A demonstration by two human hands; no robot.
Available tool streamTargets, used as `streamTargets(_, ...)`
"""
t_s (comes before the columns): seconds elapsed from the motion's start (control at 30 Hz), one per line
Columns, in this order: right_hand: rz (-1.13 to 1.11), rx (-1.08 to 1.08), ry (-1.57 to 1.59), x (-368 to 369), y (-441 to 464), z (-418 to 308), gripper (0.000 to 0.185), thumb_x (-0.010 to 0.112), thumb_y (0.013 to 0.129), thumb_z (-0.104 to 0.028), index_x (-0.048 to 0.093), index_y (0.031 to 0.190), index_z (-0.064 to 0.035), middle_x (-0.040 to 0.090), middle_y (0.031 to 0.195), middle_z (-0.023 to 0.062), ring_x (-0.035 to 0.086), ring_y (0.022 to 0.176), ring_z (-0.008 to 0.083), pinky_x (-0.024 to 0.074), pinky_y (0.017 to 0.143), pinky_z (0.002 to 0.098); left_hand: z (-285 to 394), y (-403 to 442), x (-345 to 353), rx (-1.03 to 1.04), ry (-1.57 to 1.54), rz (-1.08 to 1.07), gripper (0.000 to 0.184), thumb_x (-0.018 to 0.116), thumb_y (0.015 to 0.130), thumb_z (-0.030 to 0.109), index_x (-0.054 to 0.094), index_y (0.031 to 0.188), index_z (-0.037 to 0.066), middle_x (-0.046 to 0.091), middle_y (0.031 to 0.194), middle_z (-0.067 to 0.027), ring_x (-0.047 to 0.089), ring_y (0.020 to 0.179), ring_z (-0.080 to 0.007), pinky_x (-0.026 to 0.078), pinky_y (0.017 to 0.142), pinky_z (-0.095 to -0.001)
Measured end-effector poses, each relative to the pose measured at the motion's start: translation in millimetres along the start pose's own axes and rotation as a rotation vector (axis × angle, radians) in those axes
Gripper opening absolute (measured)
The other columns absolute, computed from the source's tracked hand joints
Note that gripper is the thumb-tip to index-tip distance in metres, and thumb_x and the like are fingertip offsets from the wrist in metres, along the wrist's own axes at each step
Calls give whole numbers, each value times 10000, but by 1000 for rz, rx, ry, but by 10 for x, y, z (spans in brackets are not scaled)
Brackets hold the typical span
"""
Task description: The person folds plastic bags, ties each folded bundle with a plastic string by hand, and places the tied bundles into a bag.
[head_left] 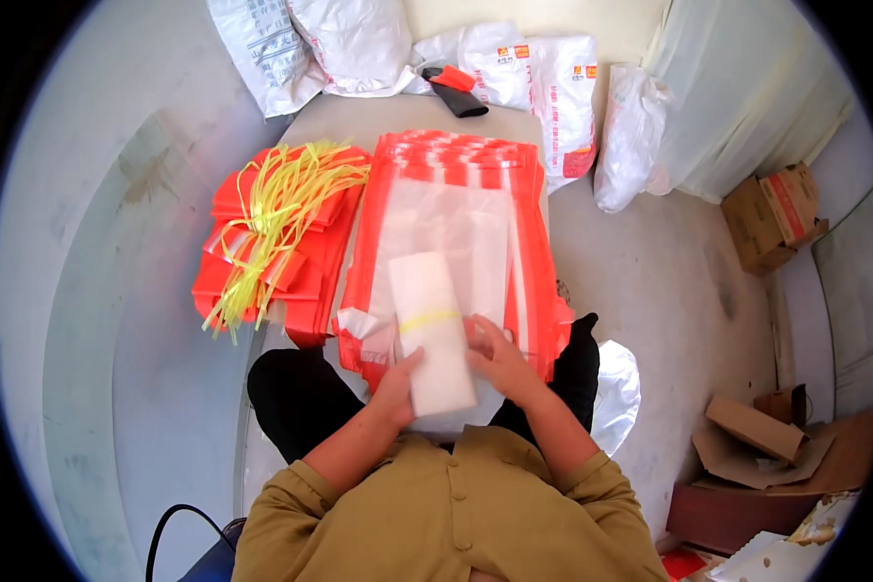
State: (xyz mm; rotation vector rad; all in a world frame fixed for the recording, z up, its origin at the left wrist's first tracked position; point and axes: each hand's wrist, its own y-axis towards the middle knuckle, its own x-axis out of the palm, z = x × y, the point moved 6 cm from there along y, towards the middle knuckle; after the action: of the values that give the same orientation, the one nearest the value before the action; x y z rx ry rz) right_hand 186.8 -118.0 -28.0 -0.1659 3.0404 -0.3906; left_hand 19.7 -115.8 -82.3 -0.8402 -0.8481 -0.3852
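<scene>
A white folded bundle with a yellow band around it (pixel 431 364) lies upright in the head view, over the near part of a stack of red-edged translucent bags (pixel 443 213). My left hand (pixel 395 390) grips its lower left edge, fingers partly hidden beneath it. At its right edge, my right hand (pixel 500 359) has its fingers apart, the fingertips close to the bundle; whether they touch it is unclear. Left of the stack sit red folded bundles (pixel 225 201) with yellow ties (pixel 296 199) strewn across them.
White sacks (pixel 351 44) line the far side of the work surface (pixel 344 118). A black and red item (pixel 456 92) lies at its far edge. Cardboard boxes (pixel 771 218) stand at right, and opened cardboard (pixel 761 451) lies lower right. My knees flank the near edge.
</scene>
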Motion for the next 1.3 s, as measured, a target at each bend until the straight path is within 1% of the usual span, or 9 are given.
streamTargets(0.07,52,-101,39,75,-20,479,728,623,977,-53,265,1611,-62,590,1384,147,610,1191,204,497,1000,355,-164,74,-166,-28,3,69,552,452,1096,349,385,1526,9,524,1484,-182,541,1338,-355,434,1137,-534)
streamTargets(0.27,83,107,248,116,-307,820,665,656,952,-40,361,1547,-20,650,1303,140,653,1116,206,521,969,349,-342,58,-251,27,226,160,493,505,1093,304,434,1481,10,550,1451,-155,561,1303,-308,452,1118,-468)
streamTargets(0.5,22,5,121,309,-536,1189,660,719,877,-79,449,1471,19,612,1350,140,582,1236,231,465,1057,376,-311,125,-542,254,305,196,317,577,1063,180,562,1343,32,673,1264,-106,655,1149,-264,517,1044,-446)
streamTargets(0.77,152,-165,103,-98,-845,760,676,740,853,-125,461,1451,21,619,1327,169,582,1239,238,453,1070,373,-328,-12,232,175,403,1,346,515,1079,132,505,1411,35,582,1415,-121,579,1285,-252,471,1104,-427)
streamTargets(0.83,187,-41,19,-465,-1113,492,630,748,873,-156,498,1427,9,641,1295,151,606,1192,230,475,1041,384,-383,-60,574,140,561,-157,409,499,1075,98,462,1479,44,539,1471,-117,538,1342,-254,436,1140,-430)
streamTargets(0.9,294,-176,-46,-859,-1374,441,589,739,887,-124,515,1418,0,640,1298,127,608,1168,192,493,1011,365,-472,-71,823,95,735,-319,458,505,1068,82,428,1519,46,523,1492,-118,521,1361,-253,419,1154,-428)
streamTargets(1.03,582,-136,149,-1674,-1907,1023,583,721,882,-25,521,1431,-29,632,1292,58,604,1144,142,507,984,318,-676,57,850,-46,1114,-467,487,572,1041,88,458,1509,18,552,1474,-113,533,1354,-241,402,1153,-389)
streamTargets(1.2,954,128,329,-2163,-2646,2194,633,736,848,-47,510,1439,-24,652,1253,74,634,1119,185,523,973,342,-887,328,-337,-247,1700,-391,487,622,1018,223,524,1443,5,649,1367,-155,622,1253,-260,483,1054,-368)
streamTargets(1.3,963,415,303,-2036,-2872,2985,629,744,823,-60,529,1412,-15,658,1250,90,644,1107,203,527,966,354,-765,366,-1123,-273,2046,-298,465,637,989,323,601,1377,68,693,1267,-175,668,1168,-336,528,990,-406)
